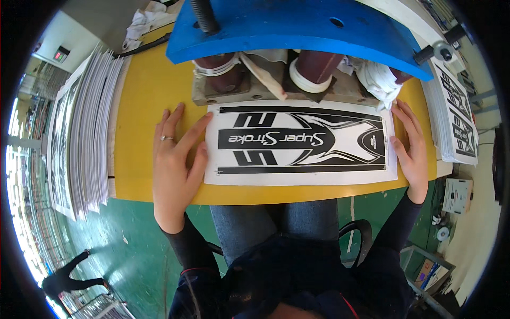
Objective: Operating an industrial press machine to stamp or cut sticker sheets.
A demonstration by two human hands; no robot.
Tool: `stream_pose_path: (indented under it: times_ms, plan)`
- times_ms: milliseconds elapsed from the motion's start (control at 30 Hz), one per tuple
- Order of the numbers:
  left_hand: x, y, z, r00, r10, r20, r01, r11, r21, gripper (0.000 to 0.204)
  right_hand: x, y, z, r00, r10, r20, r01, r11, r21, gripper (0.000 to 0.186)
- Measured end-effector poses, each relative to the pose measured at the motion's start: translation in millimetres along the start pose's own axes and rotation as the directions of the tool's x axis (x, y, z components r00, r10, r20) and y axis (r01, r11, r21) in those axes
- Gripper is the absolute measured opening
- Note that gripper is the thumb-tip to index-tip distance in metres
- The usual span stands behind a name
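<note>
A white printed sheet (303, 178) with bold black graphics lies flat on the yellow tabletop (138, 133) in front of me. Along its left edge rests my left hand (178, 157), fingers spread, a ring on one finger, the index fingertip and thumb close to the sheet's side. My right hand (410, 143) is at the opposite short edge, its fingers stretched out and the thumb by the border. Neither hand grips anything. The sheet's far edge reaches the grey metal base (255, 95) of a press with a blue top plate (297, 32).
Dark red posts (319, 61) wrapped in white cloth stand under the blue plate. A tall stack of printed sheets (85, 133) is at the left, another stack (454, 117) at the right. A person (69, 279) in dark clothes is at the far lower left.
</note>
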State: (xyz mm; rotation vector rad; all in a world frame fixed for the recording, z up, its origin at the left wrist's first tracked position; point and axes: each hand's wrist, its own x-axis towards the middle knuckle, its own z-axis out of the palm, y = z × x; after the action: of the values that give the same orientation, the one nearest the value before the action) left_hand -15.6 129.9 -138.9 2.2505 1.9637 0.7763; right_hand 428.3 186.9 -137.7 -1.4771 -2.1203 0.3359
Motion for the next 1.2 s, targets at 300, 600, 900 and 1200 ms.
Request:
stream_pose_path:
  times_ms: [300,600,900,1200]
  plan:
    - [0.4,-1.1,-3.5,0.999,-0.008,-0.043,0.008,1.0,0.017,0.045,6.8,0.9,0.5,0.998,-0.025,0.061,0.023,0.999,0.024,0.058]
    - [-3.2,-6.0,9.4,0.992,0.075,-0.101,-0.079,0.996,-0.039,0.046,-12.7,18.7,-0.1,0.996,0.037,0.083,-0.012,0.958,-0.288,0.06]
    - [-12.0,-17.7,21.3,0.967,0.093,-0.237,-0.099,0.995,-0.014,0.042,-2.2,42.6,1.8,0.995,-0.04,0.088,0.064,0.956,-0.286,0.054]
    - [-5.0,-11.3,33.4,0.947,0.089,-0.308,-0.124,0.987,-0.097,0.027,-11.8,-33.3,-16.5,0.996,0.025,0.088,-0.001,0.963,-0.269,0.059]
